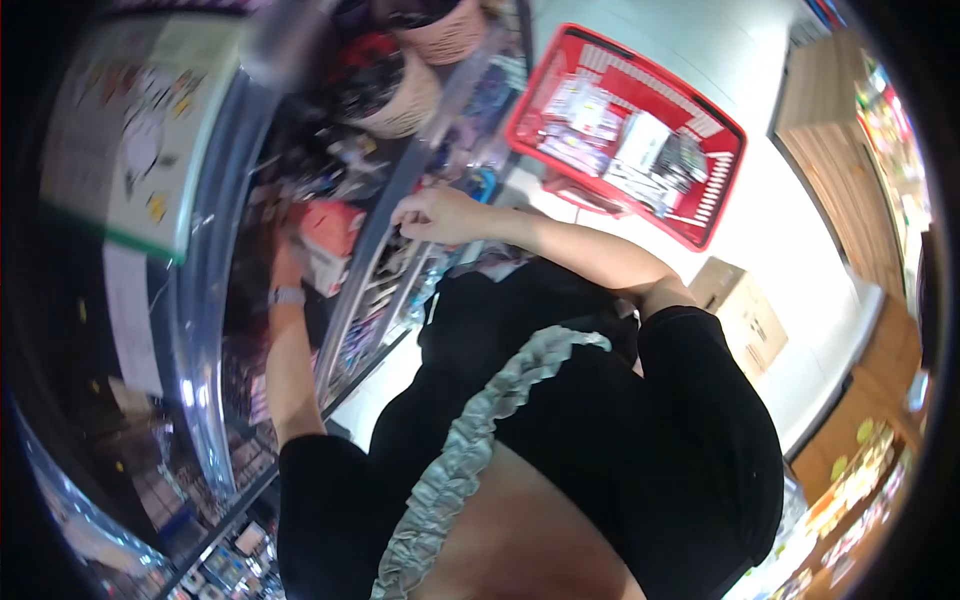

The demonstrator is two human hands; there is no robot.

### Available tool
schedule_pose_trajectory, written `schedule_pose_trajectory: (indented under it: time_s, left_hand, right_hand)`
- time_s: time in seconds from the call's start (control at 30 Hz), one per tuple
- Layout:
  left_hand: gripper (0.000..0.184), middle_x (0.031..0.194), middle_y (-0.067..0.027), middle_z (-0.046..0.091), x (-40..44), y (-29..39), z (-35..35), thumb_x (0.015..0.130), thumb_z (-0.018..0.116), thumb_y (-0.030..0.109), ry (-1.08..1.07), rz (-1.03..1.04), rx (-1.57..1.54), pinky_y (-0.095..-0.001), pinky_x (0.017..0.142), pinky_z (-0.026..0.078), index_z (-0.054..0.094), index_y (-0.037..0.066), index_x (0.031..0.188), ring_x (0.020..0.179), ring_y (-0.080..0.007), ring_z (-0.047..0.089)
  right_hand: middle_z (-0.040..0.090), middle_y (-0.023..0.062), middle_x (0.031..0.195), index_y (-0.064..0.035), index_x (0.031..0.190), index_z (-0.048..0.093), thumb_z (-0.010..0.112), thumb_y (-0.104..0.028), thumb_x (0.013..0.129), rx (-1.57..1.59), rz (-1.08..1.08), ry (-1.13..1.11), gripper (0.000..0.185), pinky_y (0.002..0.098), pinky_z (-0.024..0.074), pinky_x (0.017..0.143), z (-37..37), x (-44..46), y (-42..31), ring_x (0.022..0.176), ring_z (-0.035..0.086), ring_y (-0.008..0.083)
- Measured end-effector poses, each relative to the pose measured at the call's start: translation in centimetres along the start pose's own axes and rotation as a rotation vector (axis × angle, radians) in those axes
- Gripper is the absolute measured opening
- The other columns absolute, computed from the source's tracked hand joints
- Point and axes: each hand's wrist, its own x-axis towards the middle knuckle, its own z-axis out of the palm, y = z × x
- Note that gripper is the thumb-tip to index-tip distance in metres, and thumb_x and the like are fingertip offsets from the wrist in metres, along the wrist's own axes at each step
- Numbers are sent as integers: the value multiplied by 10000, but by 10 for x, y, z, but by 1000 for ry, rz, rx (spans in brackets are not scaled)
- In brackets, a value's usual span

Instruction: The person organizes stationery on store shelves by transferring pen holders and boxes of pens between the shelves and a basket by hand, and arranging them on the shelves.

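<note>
My left hand (285,235) reaches into the shelf on the left, with a pale band round its wrist. It is beside a red and white package (330,235); dimness and blur hide its fingers, so whether it grips the package cannot be told. My right hand (432,215) hovers by the shelf's front edge, fingers curled in, and I see nothing in it. Just above the package lies a jumble of dark small goods (335,160).
A red shopping basket (625,125) holding several packaged items stands on the pale floor at upper right. Pale bins (405,100) sit on the shelf. A cardboard box (740,310) rests on the floor to my right. Wooden display units (835,130) line the far right.
</note>
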Motion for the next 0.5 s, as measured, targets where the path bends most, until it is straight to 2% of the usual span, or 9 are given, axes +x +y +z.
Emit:
schedule_pose_trajectory:
  time_s: [0.1, 0.2, 0.23, 0.27, 0.3, 0.33, 0.37, 0.4, 0.5]
  left_hand:
    - [358, 1285, -108, 533, -49, 6, 26, 881, 581, 134, 204, 90, 3, -344, 976, 416, 555, 9, 1215, 1139, -219, 528]
    - [449, 1289, -142, 515, -82, -6, 50, 877, 586, 80, 333, 267, 42, -374, 953, 444, 445, -35, 1287, 1116, -252, 540]
    - [500, 1281, -151, 514, -93, -10, 63, 874, 593, 62, 359, 340, 62, -383, 934, 463, 399, -52, 1321, 1099, -261, 548]
    - [480, 1275, -151, 518, -104, -8, 82, 877, 585, 57, 345, 358, 65, -379, 930, 464, 409, -52, 1309, 1097, -253, 549]
    - [459, 1270, -152, 521, -119, -2, 106, 880, 578, 53, 332, 375, 68, -375, 925, 466, 419, -53, 1298, 1094, -245, 550]
    - [439, 1264, -153, 525, -132, 2, 128, 884, 570, 48, 319, 391, 71, -372, 921, 468, 430, -54, 1287, 1092, -237, 551]
    - [409, 1252, -148, 531, -145, 4, 144, 895, 556, 59, 351, 541, 526, -360, 896, 481, 438, -50, 1272, 1066, -222, 564]
    - [400, 1237, -148, 541, -159, 4, 168, 870, 486, -10, 263, 421, 314, -344, 988, 401, 446, -30, 1268, 1087, -228, 565]
    - [375, 1183, -118, 565, -182, -12, 214, 892, 507, 8, 16, 300, 219, -295, 899, 451, 457, -12, 1263, 1013, -175, 592]
  right_hand:
    - [681, 109, 887, -52, 1056, 644, 626, -212, 843, 37, 73, 225, 267, 339, 510, 731, -56, -72, 59, 801, 658, 185]
    - [679, 103, 883, -48, 1021, 663, 618, -175, 840, -122, 442, 404, 225, 329, 511, 755, -107, -154, 117, 811, 649, 191]
    - [685, 107, 886, -58, 1031, 667, 617, -184, 837, -155, 499, 461, 236, 323, 511, 757, -117, -181, 157, 821, 658, 194]
    - [691, 128, 913, -64, 1039, 670, 624, -213, 830, -192, 738, 452, 261, 334, 512, 778, -133, -205, 172, 854, 670, 229]
    - [693, 149, 926, -72, 1042, 669, 619, -251, 826, -329, 873, 484, 285, 372, 514, 804, -146, -225, 174, 870, 673, 285]
    - [673, 180, 993, -57, 1074, 650, 593, -250, 825, -460, 909, 486, 321, 403, 496, 865, -155, -248, 187, 936, 647, 329]
    - [621, 206, 1117, -45, 1141, 608, 587, -235, 819, -577, 906, 461, 375, 413, 467, 923, -164, -267, 195, 1055, 592, 342]
    - [547, 194, 1211, -59, 1198, 556, 566, -179, 759, -598, 997, 395, 455, 431, 448, 952, -171, -278, 207, 1149, 516, 346]
    - [527, 195, 1243, -56, 1224, 524, 570, -186, 786, -630, 1058, 289, 459, 435, 442, 972, -176, -298, 235, 1188, 495, 341]
